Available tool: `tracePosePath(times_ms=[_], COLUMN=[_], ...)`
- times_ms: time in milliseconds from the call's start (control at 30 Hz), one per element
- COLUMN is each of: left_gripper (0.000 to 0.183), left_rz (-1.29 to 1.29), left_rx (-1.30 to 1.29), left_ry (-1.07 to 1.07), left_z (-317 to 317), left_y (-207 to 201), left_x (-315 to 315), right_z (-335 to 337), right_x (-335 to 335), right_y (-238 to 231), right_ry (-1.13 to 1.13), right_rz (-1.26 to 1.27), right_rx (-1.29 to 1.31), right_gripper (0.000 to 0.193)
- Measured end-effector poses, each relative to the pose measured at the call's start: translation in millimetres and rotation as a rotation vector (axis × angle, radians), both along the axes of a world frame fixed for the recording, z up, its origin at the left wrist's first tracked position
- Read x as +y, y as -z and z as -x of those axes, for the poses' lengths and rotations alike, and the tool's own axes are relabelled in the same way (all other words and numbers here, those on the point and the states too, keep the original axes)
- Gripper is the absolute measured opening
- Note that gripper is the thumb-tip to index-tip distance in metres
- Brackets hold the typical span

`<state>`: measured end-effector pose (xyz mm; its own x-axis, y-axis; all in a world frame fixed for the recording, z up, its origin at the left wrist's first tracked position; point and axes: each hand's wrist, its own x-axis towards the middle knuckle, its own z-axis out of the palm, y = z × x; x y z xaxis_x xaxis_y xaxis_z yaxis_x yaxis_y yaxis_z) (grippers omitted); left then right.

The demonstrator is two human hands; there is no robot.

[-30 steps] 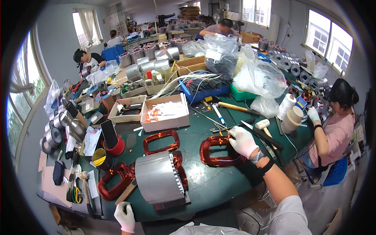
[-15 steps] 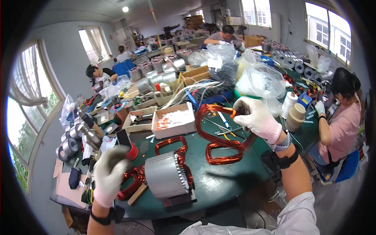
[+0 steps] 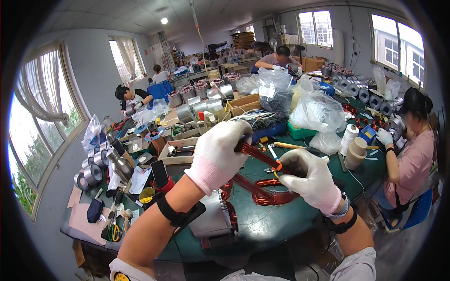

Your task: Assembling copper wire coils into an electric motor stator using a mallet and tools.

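Observation:
A copper wire coil (image 3: 255, 157) is held up over the table between both my white-gloved hands. My left hand (image 3: 222, 145) is closed round the coil's left end, its fingertips mostly hidden behind the glove. With fingers curled and thumb bent in, my right hand (image 3: 311, 175) grips the coil beside its orange tie (image 3: 277, 166). More copper coils (image 3: 274, 198) lie on the green table just below. Under my left forearm sits a grey slotted metal stator core (image 3: 209, 218), partly covered by the arm, with red-brown coils at its right side.
A phone (image 3: 160, 172) stands in a red holder at the left, near a steel flask (image 3: 119, 165) and scissors (image 3: 114, 232). Right of my hands are thread cones (image 3: 356, 153) and a hammer (image 3: 289, 145). Plastic bags (image 3: 318, 112) lie behind; a co-worker (image 3: 408, 164) sits right.
My left hand has come up from beside the stator core and taken hold of the coil. The coil has turned and now stretches between both hands. The view has shifted slightly.

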<state>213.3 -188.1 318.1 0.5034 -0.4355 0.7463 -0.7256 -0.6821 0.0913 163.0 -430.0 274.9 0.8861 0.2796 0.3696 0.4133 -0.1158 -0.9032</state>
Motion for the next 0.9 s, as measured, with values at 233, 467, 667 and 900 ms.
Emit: tracePosePath(times_ms=[233, 467, 667, 900], left_gripper=[0.011, 0.041, 0.022, 0.015], left_rz=[0.227, -0.006, -0.076, -0.232], left_rx=[0.192, 0.015, 0.173, 0.206], left_ry=[-0.096, -0.058, -0.147, -0.338], left_z=[4.5, 19.7, 0.5, -4.0], left_y=[-2.9, 7.3, 10.7, 8.4], left_x=[-13.5, -37.2, -4.6, -2.6], right_z=[-3.1, -7.6, -8.9, -19.4], right_x=[0.1, 34.8, 18.3, 26.2], right_y=[35.8, -0.6, -6.3, -12.1], right_ry=[0.121, 0.217, -0.062, -0.308], right_rz=[0.027, 0.057, -0.253, -0.236], right_rx=[-0.141, -0.436, 0.166, 0.242], right_gripper=[0.034, 0.029, 0.019, 0.029])
